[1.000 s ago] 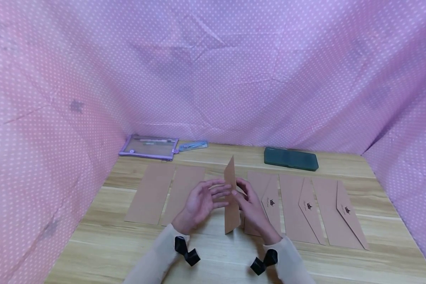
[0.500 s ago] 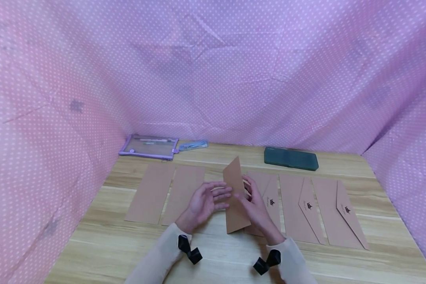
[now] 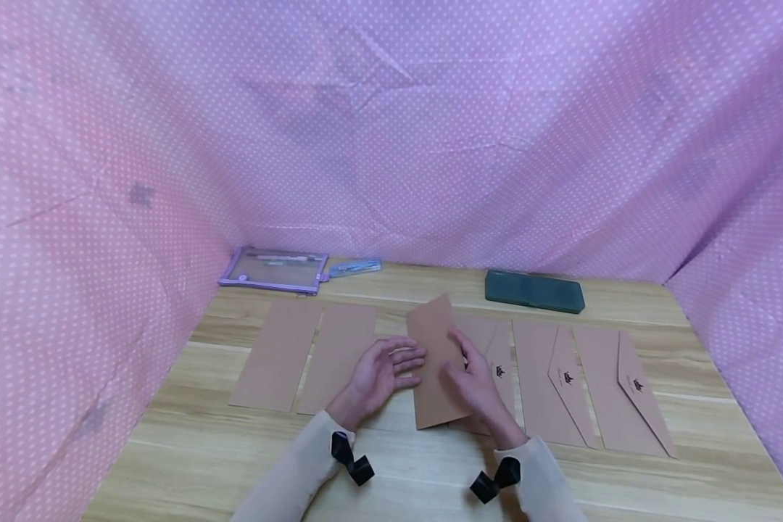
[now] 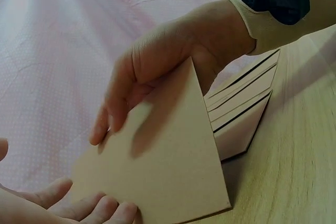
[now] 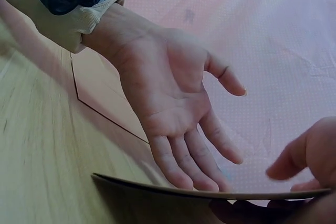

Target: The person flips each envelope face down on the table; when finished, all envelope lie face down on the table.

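Note:
A brown paper envelope [image 3: 436, 370] is tilted up over the middle of the table, its plain face toward the head camera. My right hand [image 3: 481, 384] grips its right edge, thumb on the near face and fingers behind. In the right wrist view, the envelope [image 5: 210, 193] appears nearly edge-on. My left hand [image 3: 375, 373] faces it with relaxed, spread fingers, their tips at its left edge. In the left wrist view, those fingers [image 4: 84, 208] lie along the envelope's lower side.
Two plain envelopes [image 3: 277, 355] [image 3: 337, 355] lie at left. To the right, three envelopes [image 3: 489, 333] [image 3: 541, 384] [image 3: 607, 391] show crown-printed flaps. Behind them are a purple-edged mesh pouch [image 3: 277, 272], a small blue packet [image 3: 355, 268] and a dark green case [image 3: 535, 291]. Pink dotted cloth [image 3: 391, 145] surrounds the table.
The upright envelope, nearly edge-on before, has turned and leaned rightward, so its plain face shows broadly. My right hand has shifted slightly right with it; my left hand stays close by.

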### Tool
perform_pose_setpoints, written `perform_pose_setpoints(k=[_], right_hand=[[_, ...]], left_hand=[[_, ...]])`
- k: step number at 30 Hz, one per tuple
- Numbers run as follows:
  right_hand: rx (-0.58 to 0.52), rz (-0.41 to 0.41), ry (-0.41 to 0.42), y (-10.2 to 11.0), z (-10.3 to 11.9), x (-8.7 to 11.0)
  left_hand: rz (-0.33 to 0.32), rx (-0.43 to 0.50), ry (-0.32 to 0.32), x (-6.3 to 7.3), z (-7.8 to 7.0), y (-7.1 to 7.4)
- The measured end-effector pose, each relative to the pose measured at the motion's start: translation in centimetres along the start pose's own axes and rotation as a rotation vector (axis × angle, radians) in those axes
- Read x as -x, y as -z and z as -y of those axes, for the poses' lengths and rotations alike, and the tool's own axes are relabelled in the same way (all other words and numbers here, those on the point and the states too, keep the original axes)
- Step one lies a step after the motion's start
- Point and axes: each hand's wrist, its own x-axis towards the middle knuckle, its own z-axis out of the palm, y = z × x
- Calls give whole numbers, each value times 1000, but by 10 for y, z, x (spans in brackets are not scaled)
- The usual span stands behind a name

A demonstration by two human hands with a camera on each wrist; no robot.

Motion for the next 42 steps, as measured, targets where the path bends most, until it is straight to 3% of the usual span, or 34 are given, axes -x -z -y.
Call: perform_pose_setpoints(k=[8,14,20,26,34,42], right_hand=[[21,-19,-74,2,-5,-3],[3,-18,-83,3,-3,-4],[-31,-22,-84,5,-1,-4],[-73,-13,-72,6,1,-4],[-126,-27,-88,6,2,-3],[-134,-10,-106,6,1,-4]], left_hand=[[-128,-118,-52,-4,8,-1],[-231,-214,-91,-5,11,-2],[-288,-278,-113,-6,13,-3],[-277,-341,-140,-9,15,0],[-253,-333,-120,-10,16,-2],[-283,-342,-130,-9,15,-2]])
